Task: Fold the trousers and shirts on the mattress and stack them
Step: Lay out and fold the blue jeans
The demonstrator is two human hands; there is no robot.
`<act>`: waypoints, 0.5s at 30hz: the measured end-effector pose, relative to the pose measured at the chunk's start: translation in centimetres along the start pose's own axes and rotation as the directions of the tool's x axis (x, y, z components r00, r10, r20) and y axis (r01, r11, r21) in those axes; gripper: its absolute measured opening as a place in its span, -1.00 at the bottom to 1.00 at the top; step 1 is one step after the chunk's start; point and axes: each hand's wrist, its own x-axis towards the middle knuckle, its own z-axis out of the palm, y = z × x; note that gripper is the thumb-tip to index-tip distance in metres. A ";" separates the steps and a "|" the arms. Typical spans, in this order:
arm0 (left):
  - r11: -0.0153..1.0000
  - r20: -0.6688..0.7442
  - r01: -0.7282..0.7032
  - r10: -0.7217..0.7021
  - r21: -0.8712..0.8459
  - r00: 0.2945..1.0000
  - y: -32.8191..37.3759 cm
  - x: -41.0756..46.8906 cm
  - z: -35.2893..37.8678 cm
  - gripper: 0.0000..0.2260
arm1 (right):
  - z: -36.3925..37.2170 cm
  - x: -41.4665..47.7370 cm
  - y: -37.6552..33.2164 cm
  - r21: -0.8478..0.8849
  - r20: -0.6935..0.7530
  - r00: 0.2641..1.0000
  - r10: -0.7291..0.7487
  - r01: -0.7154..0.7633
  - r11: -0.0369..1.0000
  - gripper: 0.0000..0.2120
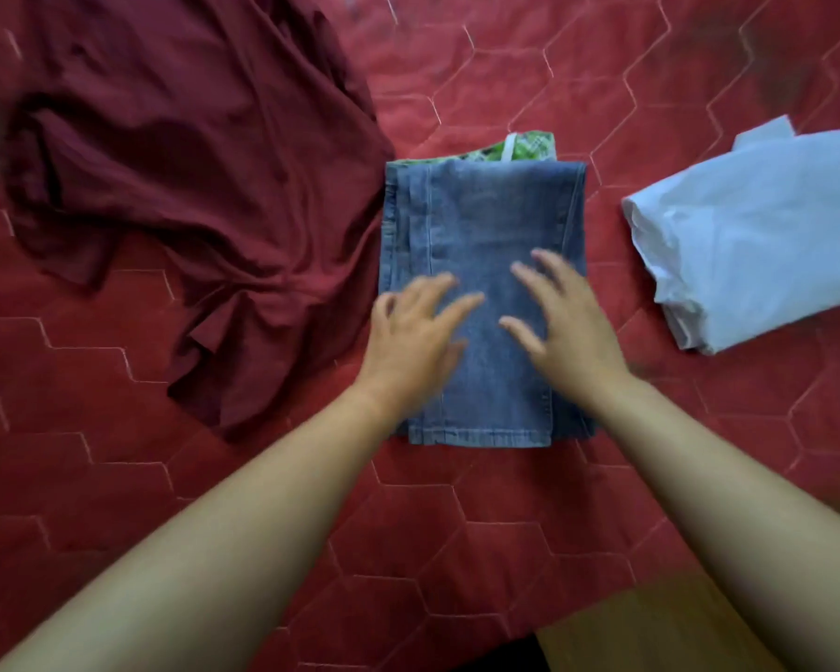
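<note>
Folded blue jeans lie in the middle of the red quilted mattress, on top of a green patterned garment whose edge shows at the far side. My left hand and my right hand are over the near half of the jeans, fingers spread and straight, holding nothing. A crumpled maroon shirt lies unfolded to the left, touching the jeans' left edge. A loosely folded white shirt lies to the right, apart from the jeans.
The mattress edge runs along the bottom right, with a wooden floor below it. Bare mattress shows between the jeans and the white shirt and in front of the stack.
</note>
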 end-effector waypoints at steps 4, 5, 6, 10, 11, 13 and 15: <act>0.996 0.211 -0.052 0.036 0.070 0.977 -0.3 -4.6 2.7 -0.60 | 2.3 -5.6 1.7 -0.146 0.188 0.981 -0.046 0.074 0.986 -0.51; 0.996 0.191 -0.046 0.032 0.073 0.981 -0.4 -5.2 2.6 -0.61 | 2.5 -6.4 2.0 -0.154 0.169 0.984 -0.053 0.079 0.985 -0.53; 0.997 0.158 -0.052 0.042 0.064 0.987 -0.4 -5.5 2.5 -0.63 | 2.6 -6.9 2.2 -0.144 0.139 0.989 -0.059 0.079 0.986 -0.56; 0.992 0.027 -0.120 0.120 0.028 0.992 -0.8 -6.5 2.3 -0.76 | 2.9 -9.0 2.3 -0.135 0.051 0.995 -0.088 0.094 0.986 -0.69; 0.991 0.029 -0.129 0.129 0.015 0.991 -1.0 -6.8 2.3 -0.78 | 3.0 -9.5 2.3 -0.145 0.056 0.995 -0.085 0.093 0.985 -0.70; 0.994 0.096 -0.110 0.111 -0.011 0.989 -1.6 -7.4 2.4 -0.73 | 3.1 -10.2 2.4 -0.138 0.097 0.994 -0.056 0.069 0.988 -0.67; 0.996 0.194 -0.085 0.090 -0.031 0.977 -2.2 -8.1 2.5 -0.58 | 2.9 -10.2 2.5 -0.103 0.158 0.987 -0.027 0.044 0.994 -0.59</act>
